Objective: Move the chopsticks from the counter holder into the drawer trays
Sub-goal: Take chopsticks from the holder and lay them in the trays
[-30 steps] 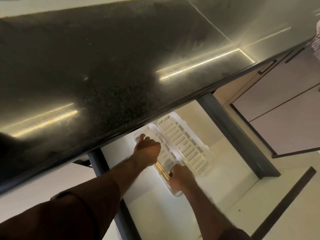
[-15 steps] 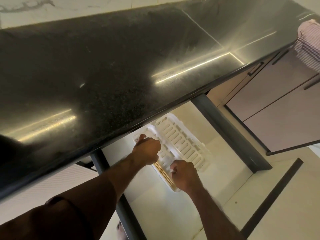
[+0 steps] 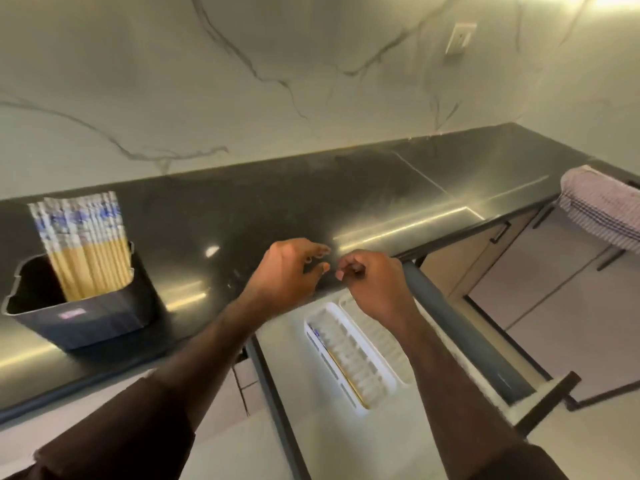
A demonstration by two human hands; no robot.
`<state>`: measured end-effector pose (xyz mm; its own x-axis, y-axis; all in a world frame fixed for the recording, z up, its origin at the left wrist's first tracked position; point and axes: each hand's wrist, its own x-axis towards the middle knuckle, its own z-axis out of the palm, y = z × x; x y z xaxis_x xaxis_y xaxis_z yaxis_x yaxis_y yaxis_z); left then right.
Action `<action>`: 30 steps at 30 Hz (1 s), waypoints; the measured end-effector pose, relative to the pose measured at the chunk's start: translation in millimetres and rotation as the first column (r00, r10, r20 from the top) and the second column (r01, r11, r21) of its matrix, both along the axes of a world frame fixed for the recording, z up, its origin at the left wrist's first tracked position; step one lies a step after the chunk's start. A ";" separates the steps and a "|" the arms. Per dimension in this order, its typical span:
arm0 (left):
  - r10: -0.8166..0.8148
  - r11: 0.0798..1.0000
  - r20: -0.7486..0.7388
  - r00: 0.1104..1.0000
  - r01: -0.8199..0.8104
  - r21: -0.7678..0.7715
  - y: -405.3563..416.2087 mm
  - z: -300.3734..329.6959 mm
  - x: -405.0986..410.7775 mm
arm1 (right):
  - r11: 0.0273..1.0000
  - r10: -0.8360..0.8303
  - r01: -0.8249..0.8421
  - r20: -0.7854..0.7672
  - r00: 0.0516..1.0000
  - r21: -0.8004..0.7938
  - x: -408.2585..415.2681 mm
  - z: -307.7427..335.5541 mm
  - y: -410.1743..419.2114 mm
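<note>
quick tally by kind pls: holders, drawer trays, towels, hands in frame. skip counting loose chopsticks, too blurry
Holder: 1
Trays, left tray and right tray: 2
Towel: 1
Hands, left hand and right hand: 2
Total: 6

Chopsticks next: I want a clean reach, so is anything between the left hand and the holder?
Nothing visible: bare counter lies between the empty left hand and the chopsticks standing in the holder.
</note>
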<state>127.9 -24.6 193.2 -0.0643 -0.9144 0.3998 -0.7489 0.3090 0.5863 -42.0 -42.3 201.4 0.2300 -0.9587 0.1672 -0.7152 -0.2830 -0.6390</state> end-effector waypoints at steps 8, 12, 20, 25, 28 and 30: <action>0.198 0.961 0.016 0.980 -0.191 -0.198 56.6 68.3 85.9 | 0.965 0.212 -0.204 0.039 0.976 -0.163 97.4 79.5 19.4; 0.332 0.926 -0.032 0.943 -0.332 -0.179 74.9 72.0 151.0 | 0.946 0.300 -0.290 0.055 0.952 -0.143 168.5 86.7 24.6; 0.509 0.845 -0.134 0.850 -0.523 -0.108 84.3 40.5 302.7 | 0.919 0.393 -0.393 0.087 0.915 -0.018 333.2 60.7 32.8; 0.569 0.811 -0.190 0.800 -0.584 -0.028 73.1 16.5 359.9 | 0.918 0.386 -0.389 0.063 0.921 0.071 390.1 35.0 33.5; 0.591 0.801 -0.238 0.771 -0.595 0.062 64.4 2.1 376.3 | 0.915 0.386 -0.386 0.023 0.922 0.122 406.7 19.6 32.7; 0.585 0.808 -0.313 0.749 -0.574 0.137 60.5 -6.3 381.5 | 0.912 0.389 -0.384 -0.009 0.921 0.145 414.0 11.5 32.9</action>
